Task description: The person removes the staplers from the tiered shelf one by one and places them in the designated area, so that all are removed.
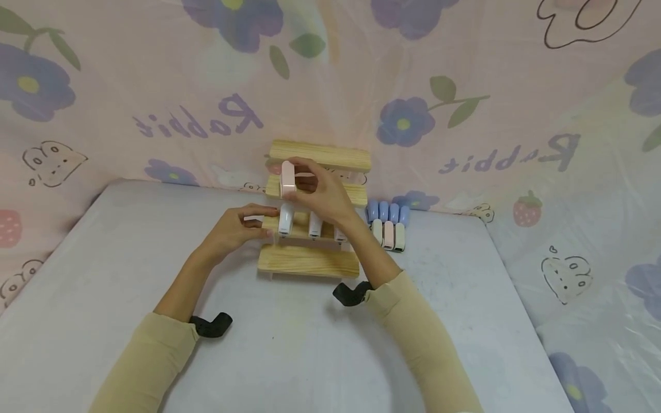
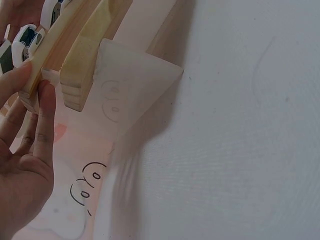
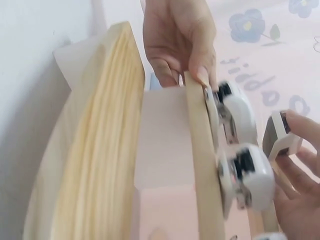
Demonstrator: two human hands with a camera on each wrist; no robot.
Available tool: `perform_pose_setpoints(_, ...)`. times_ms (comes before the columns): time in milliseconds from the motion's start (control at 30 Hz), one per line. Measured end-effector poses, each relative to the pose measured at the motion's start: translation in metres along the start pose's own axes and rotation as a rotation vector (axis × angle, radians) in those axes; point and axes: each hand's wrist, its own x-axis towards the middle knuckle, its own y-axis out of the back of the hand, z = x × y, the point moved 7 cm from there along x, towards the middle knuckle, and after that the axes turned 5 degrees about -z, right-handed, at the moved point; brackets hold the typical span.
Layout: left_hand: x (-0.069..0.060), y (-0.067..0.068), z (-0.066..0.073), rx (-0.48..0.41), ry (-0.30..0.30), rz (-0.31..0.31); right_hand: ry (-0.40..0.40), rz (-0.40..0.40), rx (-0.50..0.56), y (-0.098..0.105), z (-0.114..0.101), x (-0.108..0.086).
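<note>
My right hand (image 1: 325, 192) pinches a small pink block-shaped item (image 1: 288, 179) between thumb and fingers, above the upper part of a stepped wooden display rack (image 1: 310, 261). In the right wrist view this item (image 3: 272, 134) shows a white side and a dark grey face. My left hand (image 1: 234, 232) grips the left end of a rack board, thumb above and fingers beneath, as the left wrist view shows (image 2: 30, 165). On that board stand white mini staplers (image 1: 285, 219), (image 1: 315, 223); another is partly hidden by my right wrist.
Right of the rack, several blue rounded items (image 1: 384, 212) stand in a row. In front of them are cream and pink block-shaped items (image 1: 388, 234). The rack stands on a white tabletop (image 1: 279, 355) near a patterned curtain (image 1: 330, 86) at the back.
</note>
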Motion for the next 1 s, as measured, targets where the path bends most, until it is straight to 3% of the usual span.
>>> perform_pose_setpoints(533,-0.002,-0.001,0.004,0.040,-0.010,0.020,0.012,-0.043,-0.012,0.023,0.008,-0.020)
perform_pose_setpoints(1000,-0.001,0.000,0.004,0.043,-0.038,0.024,-0.030,0.008,0.026,0.059,0.019,-0.047)
